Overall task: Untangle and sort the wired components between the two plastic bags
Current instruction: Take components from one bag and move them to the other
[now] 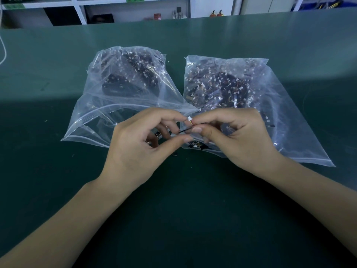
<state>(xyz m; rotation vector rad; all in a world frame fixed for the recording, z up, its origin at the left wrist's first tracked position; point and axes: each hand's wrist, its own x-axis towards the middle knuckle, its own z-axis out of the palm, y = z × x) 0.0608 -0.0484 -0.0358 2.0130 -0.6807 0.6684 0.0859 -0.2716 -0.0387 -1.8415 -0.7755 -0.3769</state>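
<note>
Head view. Dark green table mat (pixel 58 190) fills most of the frame, a paler band of light across it behind the bags. Beyond the far edge of the mat, white shelving (pixel 81 10) with dark boxes, small bottles and a red item, too small to read. A white cord (pixel 3 51) curls at the left edge of the mat.

Two clear zip bags lie side by side on the mat, touching near their inner corners. Left bag (pixel 123 89) is puffed up, its mouth open toward the person, a dark clump of parts with white plugs at the far end. Right bag (pixel 251 97) lies flatter, packed with dark parts, thin red and yellow wires and many white plugs.

Both hands meet just in front of where the bags touch, above the mat. Left hand (pixel 139 140) has fingers curled, thumb and forefinger pinching a wired part (pixel 190 123). Right hand (pixel 237 132) also curled, pinching the same part from the other side. The part: small white plug on top, short red-yellow wire, thin black strip running sideways between the fingertips. A few loose dark parts (pixel 195 146) lie on the mat under the hands, at the near edge of the right bag.
</note>
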